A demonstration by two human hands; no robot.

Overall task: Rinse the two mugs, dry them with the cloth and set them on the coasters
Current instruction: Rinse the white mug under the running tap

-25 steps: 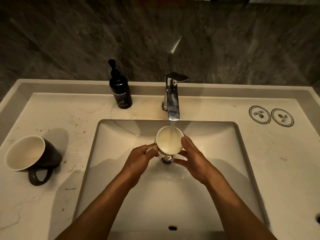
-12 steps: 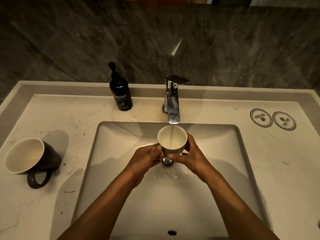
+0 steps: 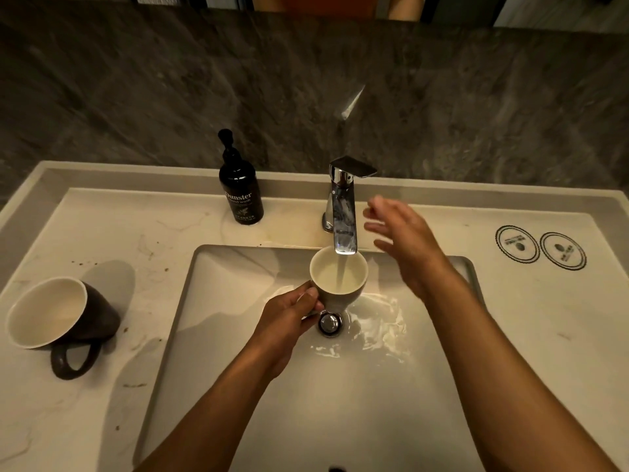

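Marble-look counter (image 3: 544,335), water running: left hand (image 3: 289,318) grips the mug (image 3: 338,284) under the tap (image 3: 343,212), right hand (image 3: 405,243) raised beside it, fingers spread, holding nothing. Bottle (image 3: 241,192) reads "Dunster hand wash".

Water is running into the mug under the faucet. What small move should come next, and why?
Probably the right hand should push the faucet lever down to stop the water. The mug, gripped by the left hand, already looks fairly full under the stream, and the open right hand hovers just beside the faucet, touching nothing.
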